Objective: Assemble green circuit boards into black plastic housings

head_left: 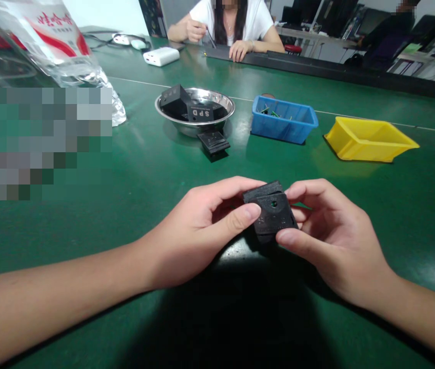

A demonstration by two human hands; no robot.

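Observation:
Between my hands, just above the green table, is a small black plastic housing (277, 212) with a round hole in its upper face. My left hand (217, 218) grips it from the left, thumb on top. From the right, my right hand (329, 230) pinches its edge with thumb and fingertips. Behind it, a metal bowl (186, 126) holds several black housings (201, 113), one marked "SPD". A flat stack of black plastic pieces (214, 142) lies in front of the bowl. What is under the held housing is hidden.
A blue bin (284, 126) with small green parts and a yellow bin (375, 143) stand at the back right. At the left is a plastic bag (59, 41). A white box (161, 56) lies farther back. Across the table (133, 169) sits a person (229, 25).

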